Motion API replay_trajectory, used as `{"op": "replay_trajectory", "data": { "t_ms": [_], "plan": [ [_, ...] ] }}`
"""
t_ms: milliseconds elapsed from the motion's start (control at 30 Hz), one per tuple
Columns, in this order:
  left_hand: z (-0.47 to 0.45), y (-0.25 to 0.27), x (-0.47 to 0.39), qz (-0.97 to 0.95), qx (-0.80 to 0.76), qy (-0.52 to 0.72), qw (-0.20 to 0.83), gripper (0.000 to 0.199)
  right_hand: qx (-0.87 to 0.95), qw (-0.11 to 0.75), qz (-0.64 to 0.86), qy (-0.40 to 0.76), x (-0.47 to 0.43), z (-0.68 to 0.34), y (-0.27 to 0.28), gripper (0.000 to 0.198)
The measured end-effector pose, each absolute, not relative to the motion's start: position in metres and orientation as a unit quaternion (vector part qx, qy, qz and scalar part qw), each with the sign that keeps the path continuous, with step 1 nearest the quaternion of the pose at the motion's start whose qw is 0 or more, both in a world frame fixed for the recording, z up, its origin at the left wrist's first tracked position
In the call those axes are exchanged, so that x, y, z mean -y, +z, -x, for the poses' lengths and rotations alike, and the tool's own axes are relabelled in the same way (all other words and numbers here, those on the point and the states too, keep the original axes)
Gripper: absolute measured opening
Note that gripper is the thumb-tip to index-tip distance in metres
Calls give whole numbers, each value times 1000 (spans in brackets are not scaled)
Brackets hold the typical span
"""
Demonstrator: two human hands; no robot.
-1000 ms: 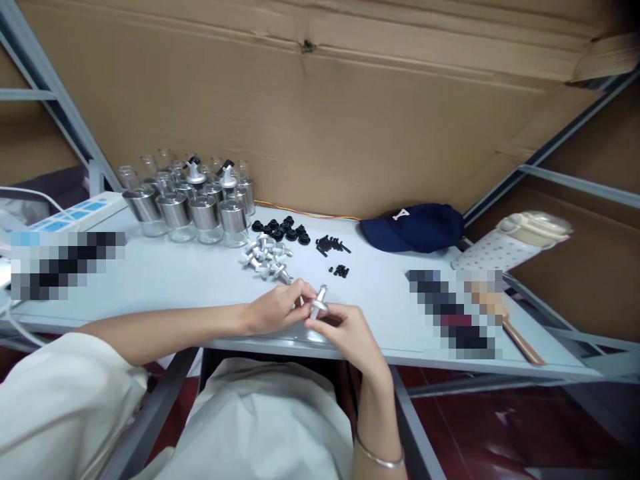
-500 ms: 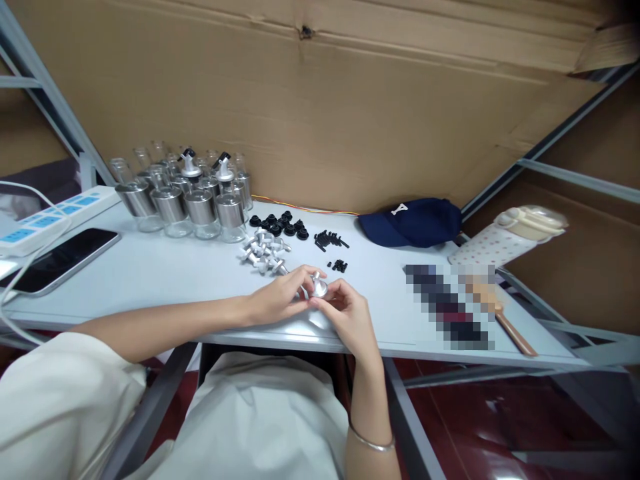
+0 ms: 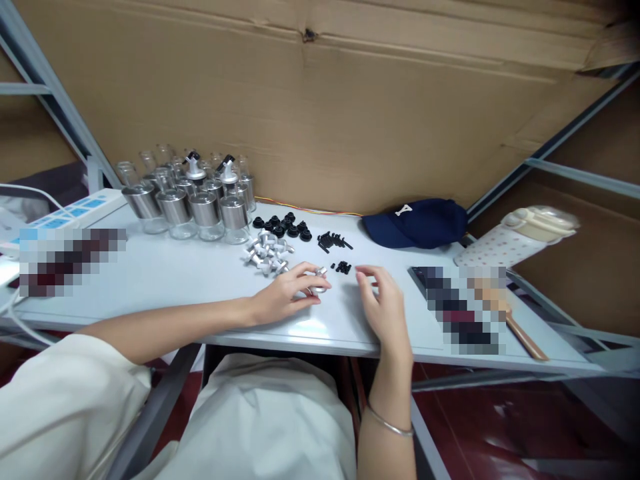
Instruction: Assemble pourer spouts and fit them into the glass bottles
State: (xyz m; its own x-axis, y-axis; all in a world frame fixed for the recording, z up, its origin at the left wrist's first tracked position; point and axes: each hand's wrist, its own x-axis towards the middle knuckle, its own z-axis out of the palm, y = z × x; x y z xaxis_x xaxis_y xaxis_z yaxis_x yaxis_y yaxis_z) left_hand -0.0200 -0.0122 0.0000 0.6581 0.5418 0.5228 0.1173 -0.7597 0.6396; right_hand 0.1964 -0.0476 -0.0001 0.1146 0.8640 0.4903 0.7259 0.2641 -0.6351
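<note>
- Glass bottles (image 3: 205,210) in metal sleeves crowd the desk (image 3: 175,287).
- Silver pourer spouts (image 3: 267,253) lie heaped nearby.
- The left hand (image 3: 287,293) pinches one silver piece (image 3: 319,288) between thumb and fingers, near the desk's front edge.
- Tiny black parts (image 3: 343,267) sit just beyond.
- The right hand (image 3: 383,300) is loosely curled, half open, empty as far as I can see.
- A navy cap (image 3: 417,223) rests behind.

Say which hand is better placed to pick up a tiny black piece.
Probably the right hand: it looks empty and close to the tiny pieces, while the left hand holds a silver part.
</note>
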Motion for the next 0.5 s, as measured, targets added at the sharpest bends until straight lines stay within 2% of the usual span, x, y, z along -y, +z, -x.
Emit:
{"op": "replay_trajectory", "data": {
  "t_ms": [67,200,367,500],
  "plan": [
    [20,-2,12,-863,-183,369,291,22,677,384,628,4,40,-211,-10,35],
    [19,-3,11,-869,-171,367,285,23,700,277,658,-10,33,-215,-21,42],
    [19,1,13,-875,-174,363,268,23,720,223,657,5,30,-204,-15,47],
    [19,1,13,-876,-172,356,277,23,740,214,637,24,22,-206,-10,52]
  ]
}}
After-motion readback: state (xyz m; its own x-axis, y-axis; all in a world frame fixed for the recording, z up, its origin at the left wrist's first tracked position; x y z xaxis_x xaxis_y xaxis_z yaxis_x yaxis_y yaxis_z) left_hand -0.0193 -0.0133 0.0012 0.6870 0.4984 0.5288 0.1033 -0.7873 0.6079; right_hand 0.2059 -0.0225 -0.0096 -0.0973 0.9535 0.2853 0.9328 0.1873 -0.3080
